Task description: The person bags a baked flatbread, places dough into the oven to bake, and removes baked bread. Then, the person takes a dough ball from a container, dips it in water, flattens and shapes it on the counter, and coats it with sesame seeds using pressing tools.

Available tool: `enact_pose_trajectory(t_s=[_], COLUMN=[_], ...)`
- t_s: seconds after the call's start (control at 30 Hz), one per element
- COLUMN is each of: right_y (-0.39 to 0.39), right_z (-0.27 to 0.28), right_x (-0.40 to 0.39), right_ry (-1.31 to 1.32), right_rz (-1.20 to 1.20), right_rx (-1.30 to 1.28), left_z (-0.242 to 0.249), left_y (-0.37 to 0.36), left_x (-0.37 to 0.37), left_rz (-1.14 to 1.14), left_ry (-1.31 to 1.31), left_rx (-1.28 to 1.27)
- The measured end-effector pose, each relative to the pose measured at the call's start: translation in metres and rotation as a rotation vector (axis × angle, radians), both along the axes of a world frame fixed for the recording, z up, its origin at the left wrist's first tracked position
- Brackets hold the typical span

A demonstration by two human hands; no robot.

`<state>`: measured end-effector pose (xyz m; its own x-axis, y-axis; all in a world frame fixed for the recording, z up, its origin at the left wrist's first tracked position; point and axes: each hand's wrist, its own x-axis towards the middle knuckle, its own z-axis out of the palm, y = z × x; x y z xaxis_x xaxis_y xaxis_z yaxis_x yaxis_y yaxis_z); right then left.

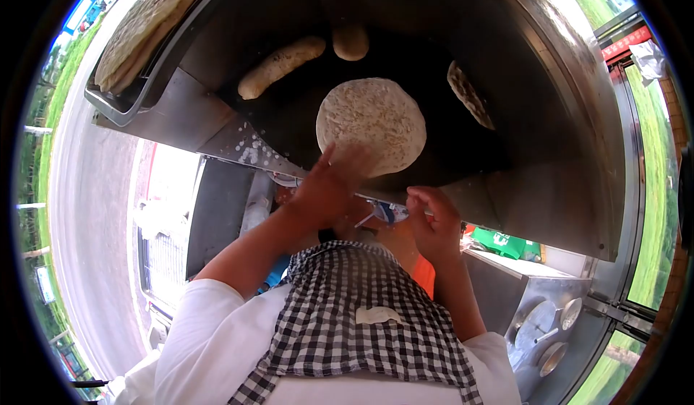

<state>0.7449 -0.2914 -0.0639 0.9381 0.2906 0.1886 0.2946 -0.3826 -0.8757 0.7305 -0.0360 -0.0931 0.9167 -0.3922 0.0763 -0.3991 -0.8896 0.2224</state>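
A round, pale flatbread [372, 124] lies on the dark griddle [303, 126], its top speckled light brown. My left hand [340, 177] reaches over its near-left edge, fingers stretched out and smeared by motion, the thumb apart. My right hand [436, 220] hovers in front of the griddle's near rim, to the right of the bread, with its fingers curled in and nothing showing in them. Further back on the griddle are a long loaf [282, 66] and a shorter loaf [350, 42]. Against the right side leans a browned flatbread [470, 95].
A tray [119, 112] with stacked large flatbreads [144, 32] sits at the upper left. White bits [249, 148] are scattered on the metal rim. At the lower right stands a metal cabinet [499, 289] with round dials, near a green bag [499, 242]. A road runs along the left.
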Motion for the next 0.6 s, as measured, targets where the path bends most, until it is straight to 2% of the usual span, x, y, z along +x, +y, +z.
enact_pose_trajectory(t_s=[0.13,0.23,0.33,0.6], right_y=[-0.001,-0.001,0.001,0.001], right_z=[0.000,-0.002,-0.001,-0.002], right_x=[-0.001,-0.001,-0.001,-0.003], right_ry=[-0.026,-0.027,0.022,0.026], right_rz=[-0.001,-0.010,-0.026,-0.028], right_rx=[0.007,0.001,0.036,0.049], left_z=[0.000,-0.007,-0.007,0.002], left_y=[-0.009,-0.021,-0.028,-0.056], left_x=[0.000,0.004,0.005,0.024], left_rz=[-0.018,-0.047,-0.076,-0.095], left_ry=[-0.108,0.064,-0.089,0.015], left_rx=[-0.064,-0.010,-0.032,-0.105])
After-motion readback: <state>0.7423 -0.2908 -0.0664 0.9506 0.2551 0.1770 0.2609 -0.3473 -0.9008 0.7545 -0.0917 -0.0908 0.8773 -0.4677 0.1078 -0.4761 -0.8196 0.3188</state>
